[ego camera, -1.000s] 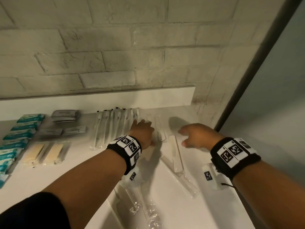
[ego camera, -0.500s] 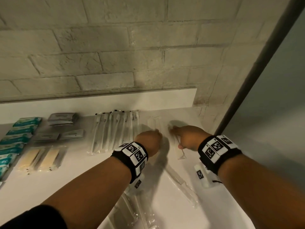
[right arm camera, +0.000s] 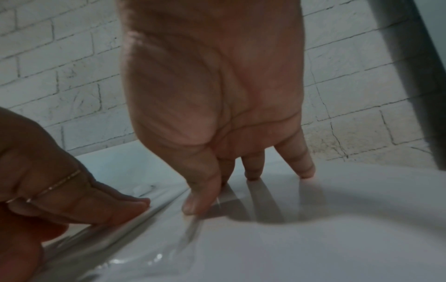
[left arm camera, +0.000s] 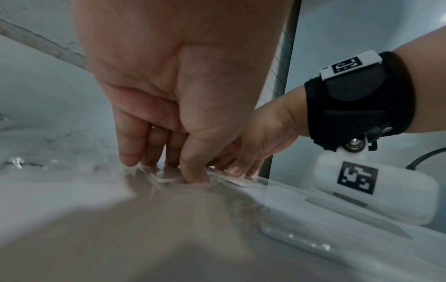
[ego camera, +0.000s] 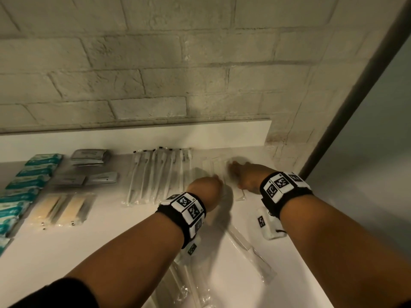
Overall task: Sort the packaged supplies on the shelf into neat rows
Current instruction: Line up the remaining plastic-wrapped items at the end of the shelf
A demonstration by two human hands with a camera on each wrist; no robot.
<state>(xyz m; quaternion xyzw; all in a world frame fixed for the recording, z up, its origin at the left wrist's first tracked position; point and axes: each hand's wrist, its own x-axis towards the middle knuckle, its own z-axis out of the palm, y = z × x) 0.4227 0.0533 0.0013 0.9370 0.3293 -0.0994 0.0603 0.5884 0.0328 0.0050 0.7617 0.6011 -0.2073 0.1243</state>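
Note:
Long clear-wrapped packets (ego camera: 214, 165) lie side by side at the back right of the white shelf (ego camera: 111, 236). My left hand (ego camera: 216, 181) and right hand (ego camera: 235, 172) are close together over them. In the left wrist view my left fingertips (left arm camera: 193, 177) press down on a crinkled clear wrapper (left arm camera: 149, 171). In the right wrist view my right fingers (right arm camera: 306, 169) stand straight with their tips on the shelf. The thumb (right arm camera: 195, 202) touches the edge of a clear packet (right arm camera: 188, 232). Neither hand curls round anything.
Left of my hands is a row of wrapped toothbrushes (ego camera: 155, 174), then grey packets (ego camera: 89, 154), beige packets (ego camera: 60, 210) and teal packets (ego camera: 33, 172). Loose clear packets (ego camera: 251, 250) lie near the front edge. A brick wall (ego camera: 155, 85) backs the shelf, with a dark post (ego camera: 355, 85) at the right.
Both hands have moved toward the wall and closer together. The right hand has come left, and a clear packet that lay slanted has slid up beside the ones at the back.

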